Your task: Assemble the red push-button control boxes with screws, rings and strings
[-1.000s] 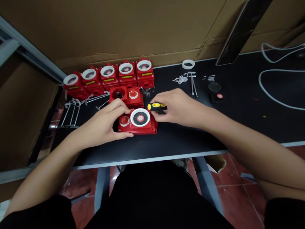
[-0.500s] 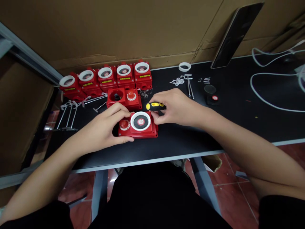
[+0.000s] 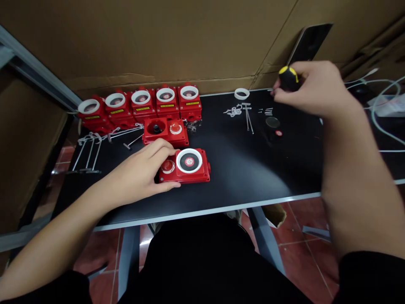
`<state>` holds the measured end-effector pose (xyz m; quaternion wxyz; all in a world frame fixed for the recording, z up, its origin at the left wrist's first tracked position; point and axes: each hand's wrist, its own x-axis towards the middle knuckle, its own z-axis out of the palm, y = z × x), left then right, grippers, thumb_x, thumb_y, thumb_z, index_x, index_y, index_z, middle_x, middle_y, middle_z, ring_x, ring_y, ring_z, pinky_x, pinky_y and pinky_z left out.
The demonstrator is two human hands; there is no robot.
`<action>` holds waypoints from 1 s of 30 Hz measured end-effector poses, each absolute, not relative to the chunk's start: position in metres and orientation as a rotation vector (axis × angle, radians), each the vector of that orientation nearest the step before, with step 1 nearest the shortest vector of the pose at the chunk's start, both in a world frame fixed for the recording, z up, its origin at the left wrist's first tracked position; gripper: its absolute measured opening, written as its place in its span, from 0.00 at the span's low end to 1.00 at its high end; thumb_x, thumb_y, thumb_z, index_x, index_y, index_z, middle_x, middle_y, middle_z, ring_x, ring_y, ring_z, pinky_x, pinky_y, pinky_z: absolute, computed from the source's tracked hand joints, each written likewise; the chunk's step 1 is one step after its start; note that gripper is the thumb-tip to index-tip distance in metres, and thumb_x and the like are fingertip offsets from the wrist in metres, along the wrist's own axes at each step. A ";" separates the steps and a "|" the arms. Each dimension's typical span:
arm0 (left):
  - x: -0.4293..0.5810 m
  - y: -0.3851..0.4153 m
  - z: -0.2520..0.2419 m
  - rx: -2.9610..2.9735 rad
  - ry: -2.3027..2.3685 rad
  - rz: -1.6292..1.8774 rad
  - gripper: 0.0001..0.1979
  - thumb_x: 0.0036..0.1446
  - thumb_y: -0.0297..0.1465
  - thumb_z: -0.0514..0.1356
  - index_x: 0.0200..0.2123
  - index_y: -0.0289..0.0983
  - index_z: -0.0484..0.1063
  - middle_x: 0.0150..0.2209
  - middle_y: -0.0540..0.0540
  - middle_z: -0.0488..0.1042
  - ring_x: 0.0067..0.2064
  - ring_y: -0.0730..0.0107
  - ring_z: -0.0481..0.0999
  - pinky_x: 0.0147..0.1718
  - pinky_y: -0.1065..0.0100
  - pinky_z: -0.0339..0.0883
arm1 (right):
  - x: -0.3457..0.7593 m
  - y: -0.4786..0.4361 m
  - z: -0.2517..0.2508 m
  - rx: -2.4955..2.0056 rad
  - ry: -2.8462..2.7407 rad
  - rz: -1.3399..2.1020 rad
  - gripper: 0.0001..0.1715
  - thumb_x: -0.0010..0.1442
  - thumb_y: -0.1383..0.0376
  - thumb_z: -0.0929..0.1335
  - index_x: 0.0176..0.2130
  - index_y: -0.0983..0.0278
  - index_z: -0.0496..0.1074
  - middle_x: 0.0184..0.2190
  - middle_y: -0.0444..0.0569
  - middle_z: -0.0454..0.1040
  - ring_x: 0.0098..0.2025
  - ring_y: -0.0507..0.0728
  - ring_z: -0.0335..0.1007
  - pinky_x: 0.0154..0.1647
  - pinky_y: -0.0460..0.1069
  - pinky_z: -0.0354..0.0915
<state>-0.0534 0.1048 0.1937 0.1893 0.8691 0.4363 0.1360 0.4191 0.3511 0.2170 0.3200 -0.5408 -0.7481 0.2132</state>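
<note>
A red box (image 3: 193,174) with a white-ringed dial and a red push button lies on the black table (image 3: 240,169) in front of me. My left hand (image 3: 142,171) grips its left end, thumb under the front edge and fingers over the back. My right hand (image 3: 311,88) is raised above the table's far right, closed round a screwdriver with a black and yellow handle (image 3: 287,77). Below that hand lie small screws (image 3: 268,111) and a black round part (image 3: 272,123).
A row of several red boxes with white rings (image 3: 139,103) stands against the cardboard wall. Another red box (image 3: 165,131) sits just behind mine. Metal rods (image 3: 90,147) lie at left, a white ring (image 3: 241,93) and rods at centre back, white cables (image 3: 387,97) at right.
My right hand has left the red box and lifted up and to the right with the screwdriver. The left hand stays on the box.
</note>
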 end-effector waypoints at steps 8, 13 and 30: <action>-0.058 0.105 0.194 2.501 1.206 0.388 0.31 0.78 0.56 0.72 0.66 0.37 0.76 0.66 0.33 0.81 0.64 0.39 0.86 0.64 0.44 0.85 | 0.467 0.394 0.180 -2.050 -1.645 0.740 0.28 0.75 0.71 0.75 0.22 0.67 0.86 0.16 0.53 0.78 0.18 0.43 0.66 0.19 0.49 0.50; -0.057 0.106 0.196 2.483 1.221 0.364 0.32 0.76 0.55 0.74 0.67 0.38 0.76 0.66 0.33 0.82 0.65 0.37 0.85 0.64 0.43 0.85 | 0.457 0.392 0.183 -2.067 -1.649 0.726 0.16 0.69 0.78 0.78 0.29 0.67 0.90 0.17 0.46 0.79 0.18 0.40 0.67 0.21 0.47 0.51; -0.059 0.107 0.198 2.480 1.232 0.342 0.33 0.77 0.57 0.72 0.68 0.39 0.75 0.67 0.34 0.81 0.66 0.39 0.84 0.65 0.46 0.84 | 0.434 0.338 0.174 -2.004 -2.136 0.314 0.18 0.82 0.62 0.79 0.62 0.71 0.92 0.56 0.64 0.92 0.48 0.59 0.81 0.53 0.56 0.67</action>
